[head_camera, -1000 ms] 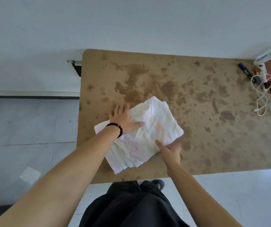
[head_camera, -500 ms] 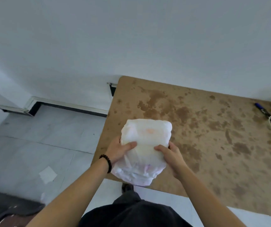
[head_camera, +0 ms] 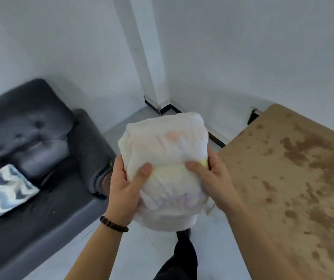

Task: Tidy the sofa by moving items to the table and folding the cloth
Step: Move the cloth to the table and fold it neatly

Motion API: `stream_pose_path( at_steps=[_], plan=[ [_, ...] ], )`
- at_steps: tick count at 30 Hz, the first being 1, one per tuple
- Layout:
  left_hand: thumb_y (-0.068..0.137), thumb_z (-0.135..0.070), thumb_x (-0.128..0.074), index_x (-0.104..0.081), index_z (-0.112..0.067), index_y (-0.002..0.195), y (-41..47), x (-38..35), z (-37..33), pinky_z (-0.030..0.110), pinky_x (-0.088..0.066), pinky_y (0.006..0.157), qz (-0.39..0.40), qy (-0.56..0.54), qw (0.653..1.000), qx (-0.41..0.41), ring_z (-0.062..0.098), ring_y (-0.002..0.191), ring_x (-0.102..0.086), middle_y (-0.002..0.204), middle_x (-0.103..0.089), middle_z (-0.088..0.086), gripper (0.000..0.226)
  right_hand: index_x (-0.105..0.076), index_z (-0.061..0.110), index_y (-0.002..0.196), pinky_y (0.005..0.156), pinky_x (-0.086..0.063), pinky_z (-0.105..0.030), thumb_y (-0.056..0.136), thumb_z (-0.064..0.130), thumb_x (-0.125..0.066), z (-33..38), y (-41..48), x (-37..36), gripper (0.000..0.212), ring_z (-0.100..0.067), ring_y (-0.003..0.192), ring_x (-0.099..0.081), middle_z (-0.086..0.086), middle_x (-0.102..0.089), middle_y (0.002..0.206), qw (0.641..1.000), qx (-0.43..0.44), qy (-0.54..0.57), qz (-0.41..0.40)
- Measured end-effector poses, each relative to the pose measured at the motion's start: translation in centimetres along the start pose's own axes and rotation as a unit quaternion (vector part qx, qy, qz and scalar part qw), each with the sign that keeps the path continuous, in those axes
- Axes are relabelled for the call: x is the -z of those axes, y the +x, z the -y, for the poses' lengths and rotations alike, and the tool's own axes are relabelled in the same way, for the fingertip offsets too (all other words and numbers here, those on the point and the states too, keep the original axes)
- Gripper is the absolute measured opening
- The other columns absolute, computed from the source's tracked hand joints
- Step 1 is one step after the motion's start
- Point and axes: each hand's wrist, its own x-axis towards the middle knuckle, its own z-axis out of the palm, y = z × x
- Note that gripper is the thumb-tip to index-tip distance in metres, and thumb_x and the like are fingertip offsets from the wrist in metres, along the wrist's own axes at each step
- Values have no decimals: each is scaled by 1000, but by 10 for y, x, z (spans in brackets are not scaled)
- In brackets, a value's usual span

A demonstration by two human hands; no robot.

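Head view: I held the folded cloth [head_camera: 166, 150] in mid-air, between the sofa [head_camera: 30, 209] on my left and the table [head_camera: 293, 178] on my right; it touched neither.
Left hand: my left hand [head_camera: 124, 188] gripped the cloth's left edge; thumb curled over the top face; fingers hidden beneath.
Right hand: my right hand [head_camera: 212, 176] gripped the right edge likewise; thumb pressed on top; fingers tucked under.
Cloth: white, soft, bundled in several layers; faint pink, yellow and purple tints showed through; it bulged above my thumbs.
Risk, unfolding: I judged the layers could slip apart; cause, the upper half had no thumb pinning it down.
Risk, drop: loosening one hand would likely let that side sag and spill open.
Risk, placement: a careless set-down could undo the fold; a zigzag cushion [head_camera: 2, 190] lay on the sofa seat.
Writing: none legible on cloth, sofa or table; no brand or label seen.
Wrist: dark beaded bracelet [head_camera: 113, 224] on my left wrist; unmarked.
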Motion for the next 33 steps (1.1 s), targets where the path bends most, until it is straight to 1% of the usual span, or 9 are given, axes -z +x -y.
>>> stream_pose_path(
  at_steps=[4,8,13,17,20,24,26,28,33],
  plan=[
    [84,-20,-71,-50,-20,132,-6,76,-10,36,-55,87,-65,-21,997,-27,20,115,-63,126,-64,-2,53,-63,39,115,86,-59,-41,91,12,-65,4,3,-80,36,-13,98,-70,9,-73,107,998,5,-12,63],
    [85,-18,-71,-50,-19,133,10,149,-9,41,-55,92,-111,-47,992,-47,21,116,-62,127,-64,0,52,-63,38,116,84,-59,-36,89,9,-66,9,24,-159,39,-14,100,-69,9,-73,109,993,25,-33,108],
    [84,-19,-69,-50,-21,134,54,251,-6,37,-56,90,-136,-76,986,-60,21,117,-61,128,-63,-1,53,-63,39,119,79,-58,-30,79,19,-68,5,70,-275,44,-10,99,-69,12,-72,109,990,16,-51,132],
    [87,-17,-70,-48,-22,136,97,318,-8,39,-55,90,-140,-73,986,-62,22,118,-61,130,-62,0,53,-65,40,114,77,-57,-31,85,11,-68,-2,106,-351,41,-13,97,-70,11,-73,106,989,1,-51,138],
    [87,-18,-69,-47,-23,136,129,353,-4,43,-54,92,-137,-80,986,-46,23,118,-61,130,-62,1,55,-65,40,115,80,-59,-34,88,8,-67,-5,132,-388,41,-13,97,-70,10,-74,106,990,-24,-52,131],
    [84,-19,-68,-47,-24,136,183,378,17,42,-53,94,-125,-91,988,-8,21,118,-61,130,-62,-1,57,-65,35,116,72,-58,-26,88,8,-68,-16,181,-418,39,-11,94,-71,9,-74,105,989,-52,-54,126],
    [83,-18,-68,-47,-23,135,208,383,34,38,-54,93,-129,-97,987,21,19,117,-61,128,-63,-3,57,-64,32,117,74,-58,-28,87,10,-69,-29,212,-428,38,-12,95,-72,8,-74,106,988,-73,-61,121],
    [83,-19,-69,-46,-25,136,236,390,51,41,-53,96,-140,-91,985,52,18,119,-60,129,-62,-3,58,-65,29,115,76,-58,-31,87,10,-70,-46,248,-441,35,-16,95,-72,6,-75,105,986,-99,-62,115],
    [82,-23,-69,-44,-29,138,328,421,90,47,-49,101,-198,-54,972,115,16,122,-58,133,-58,-6,62,-65,38,111,79,-59,-33,86,13,-70,-88,359,-489,35,-14,96,-71,10,-74,104,972,-150,-85,161]
  ],
)
